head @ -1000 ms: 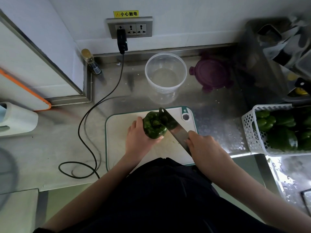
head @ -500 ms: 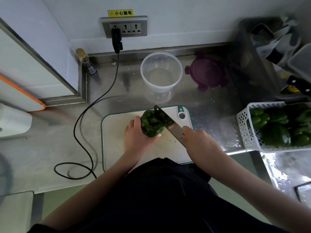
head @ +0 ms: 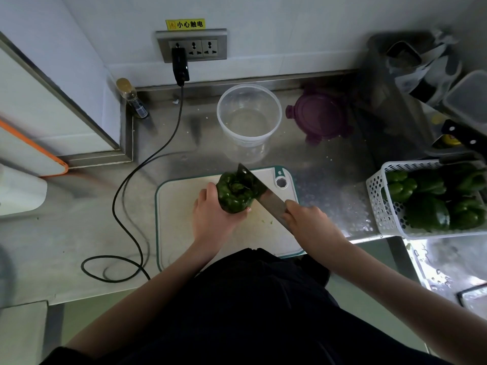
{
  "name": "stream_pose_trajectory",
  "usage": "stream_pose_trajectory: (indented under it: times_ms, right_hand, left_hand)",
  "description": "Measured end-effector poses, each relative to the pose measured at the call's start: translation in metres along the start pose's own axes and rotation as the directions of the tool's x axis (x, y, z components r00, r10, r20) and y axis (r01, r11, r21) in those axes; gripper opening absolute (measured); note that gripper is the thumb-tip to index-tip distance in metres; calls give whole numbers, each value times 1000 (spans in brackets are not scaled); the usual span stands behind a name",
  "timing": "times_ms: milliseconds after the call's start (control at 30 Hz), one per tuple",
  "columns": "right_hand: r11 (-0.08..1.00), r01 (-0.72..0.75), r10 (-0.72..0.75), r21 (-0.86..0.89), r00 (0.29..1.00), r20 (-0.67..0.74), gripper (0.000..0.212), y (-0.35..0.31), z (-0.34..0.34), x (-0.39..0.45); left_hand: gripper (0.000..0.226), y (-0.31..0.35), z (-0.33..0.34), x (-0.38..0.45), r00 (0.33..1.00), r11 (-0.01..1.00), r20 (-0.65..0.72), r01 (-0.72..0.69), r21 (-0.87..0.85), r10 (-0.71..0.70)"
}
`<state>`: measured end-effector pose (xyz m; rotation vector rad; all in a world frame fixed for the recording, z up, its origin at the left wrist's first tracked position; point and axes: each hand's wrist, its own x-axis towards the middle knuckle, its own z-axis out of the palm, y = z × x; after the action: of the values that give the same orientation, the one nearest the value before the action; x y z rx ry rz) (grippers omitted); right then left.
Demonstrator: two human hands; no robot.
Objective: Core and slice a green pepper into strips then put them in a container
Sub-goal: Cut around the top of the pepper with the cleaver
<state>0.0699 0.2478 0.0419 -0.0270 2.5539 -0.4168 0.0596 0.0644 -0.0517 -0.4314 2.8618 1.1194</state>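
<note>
— Where is the green pepper (head: pixel 235 194)?

— On the far part of the white cutting board (head: pixel 179 233), stem end up. Its skin is glossy, dark and lobed. The left hand (head: pixel 214 217) wraps around its near side, thumb on the left and fingers curled under, gripping it firmly.

— And the knife?

— A broad, flat steel cleaver (head: pixel 263 192) runs diagonally, its blade sunk into the top of the pepper beside the stem. The right hand (head: pixel 307 221) is closed tight around the handle, which the hand hides.

— What is the board like?

— A rounded rectangle, pale and matte with a teal rim and a hexagonal hole in its far right corner. A few green scraps lie on it near the hands.

— Beyond that?

— Just past the board stands a round, clear plastic container (head: pixel 249 119), open and see-through. To its right lies a purple lid (head: pixel 320 115) with clip tabs. Both rest on a dull stainless steel counter (head: pixel 66 227). At the right edge a white perforated basket (head: pixel 379 204) holds more green peppers (head: pixel 427 214). A black cable (head: pixel 126 196) loops across the counter from the wall socket (head: pixel 195 46).
</note>
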Motion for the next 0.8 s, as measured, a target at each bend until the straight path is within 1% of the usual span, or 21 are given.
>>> stream_pose_trajectory:
  times_ms: [167, 233, 333, 400, 500, 667, 800]
  right_hand:
    - [998, 17, -17, -64, 1000, 9, 17, -2, -4, 2]
    - [994, 49, -46, -96, 999, 29, 20, -3, -8, 2]
    - [989, 74, -66, -130, 996, 63, 19, -4, -14, 4]
    - [991, 55, -48, -122, 997, 56, 20, -5, -17, 5]
    - [996, 46, -42, -81, 998, 45, 15, -9, -22, 4]
    - [990, 29, -23, -137, 999, 43, 14, -9, -17, 4]
    - [980, 41, -42, -196, 999, 0, 16, -8, -19, -1]
  left_hand:
    - [74, -1, -1, -3, 1000, 1000, 7, -1, 19, 1]
    - [74, -1, -1, -4, 1000, 1000, 19, -6, 22, 5]
    - [73, -1, -1, -5, 999, 998, 26, -25, 56, 24]
    - [74, 0, 0, -6, 999, 997, 14, -39, 61, 38]
    - [76, 1, 0, -6, 999, 998, -2, -37, 60, 37]
    - [79, 5, -1, -7, 999, 999, -7, 47, -18, -47]
    - [80, 5, 1, -11, 998, 997, 21, 66, -48, -65]
